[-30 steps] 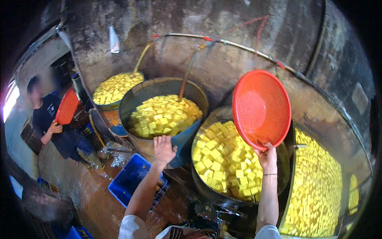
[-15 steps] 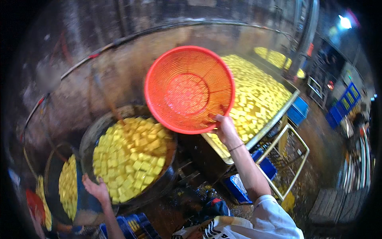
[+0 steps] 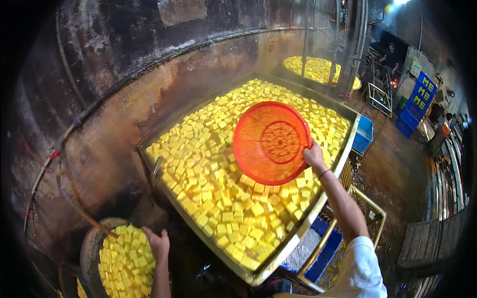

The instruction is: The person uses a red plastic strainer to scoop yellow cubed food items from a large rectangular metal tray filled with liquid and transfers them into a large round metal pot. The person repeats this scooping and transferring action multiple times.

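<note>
Head view: right hand (image 3: 314, 155) closed on the rim of a red-orange mesh basket (image 3: 258, 144), thumb and fingers pinching its right edge. Dark band at that wrist. Basket tilted, over the middle of a big rectangular tank (image 3: 348, 146); whether its lower edge touches what floats there, cannot tell. Tank packed with yellow cubes (image 3: 226, 217), wet and crowded.

Left hand (image 3: 158, 243) empty, fingers loosely extended, thumb apart; near the edge of a round vat (image 3: 89, 248) at lower left, also full of yellow cubes. Contact with the vat unclear. Brown hose (image 3: 102, 226) runs down into that vat.

Beyond the tank's right side: light-blue tub (image 3: 362, 131); below it, a pale metal frame (image 3: 380, 221) beside a blue bin (image 3: 334, 243) holding something greyish. Stained wall (image 3: 114, 144) behind, pipe along it. Far right, stacked blue crates (image 3: 416, 107); farther back, a person (image 3: 391, 58) near an orange glow.
</note>
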`<state>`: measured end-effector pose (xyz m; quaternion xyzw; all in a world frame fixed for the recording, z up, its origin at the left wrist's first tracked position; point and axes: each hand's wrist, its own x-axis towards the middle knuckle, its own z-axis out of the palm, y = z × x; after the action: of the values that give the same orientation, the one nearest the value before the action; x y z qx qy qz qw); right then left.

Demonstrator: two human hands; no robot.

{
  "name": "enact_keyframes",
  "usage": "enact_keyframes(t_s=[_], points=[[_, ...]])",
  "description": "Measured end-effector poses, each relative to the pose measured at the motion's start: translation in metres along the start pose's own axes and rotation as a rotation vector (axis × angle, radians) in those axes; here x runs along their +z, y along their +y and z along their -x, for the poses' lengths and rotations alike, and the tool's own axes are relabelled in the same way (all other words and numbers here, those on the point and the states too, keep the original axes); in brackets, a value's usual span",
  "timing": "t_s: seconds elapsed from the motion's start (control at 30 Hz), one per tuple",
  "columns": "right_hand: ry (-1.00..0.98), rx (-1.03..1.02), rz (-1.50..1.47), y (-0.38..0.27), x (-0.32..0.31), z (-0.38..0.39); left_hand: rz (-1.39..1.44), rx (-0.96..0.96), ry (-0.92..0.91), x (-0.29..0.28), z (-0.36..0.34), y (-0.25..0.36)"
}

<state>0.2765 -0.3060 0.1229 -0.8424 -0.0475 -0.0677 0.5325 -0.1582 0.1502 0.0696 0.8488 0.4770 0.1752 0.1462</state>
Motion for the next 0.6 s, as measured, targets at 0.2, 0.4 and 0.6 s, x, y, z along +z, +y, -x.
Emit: enact_keyframes(t_s=[0.2, 0.4, 0.6], points=[[0.223, -0.221, 0.674, 0.032, -0.016, -0.191, -0.482, -0.284, 0.004, -0.022, -0.008, 0.053], [0.412, -0.145, 1.024, 0.11, 0.08, -0.259, -0.47, -0.285, 0.064, -0.015, -0.034, 0.052], [0.269, -0.165, 1.224, 0.132, 0.183, -0.24, -0.461, -0.263, 0.094, -0.012, -0.045, 0.028]])
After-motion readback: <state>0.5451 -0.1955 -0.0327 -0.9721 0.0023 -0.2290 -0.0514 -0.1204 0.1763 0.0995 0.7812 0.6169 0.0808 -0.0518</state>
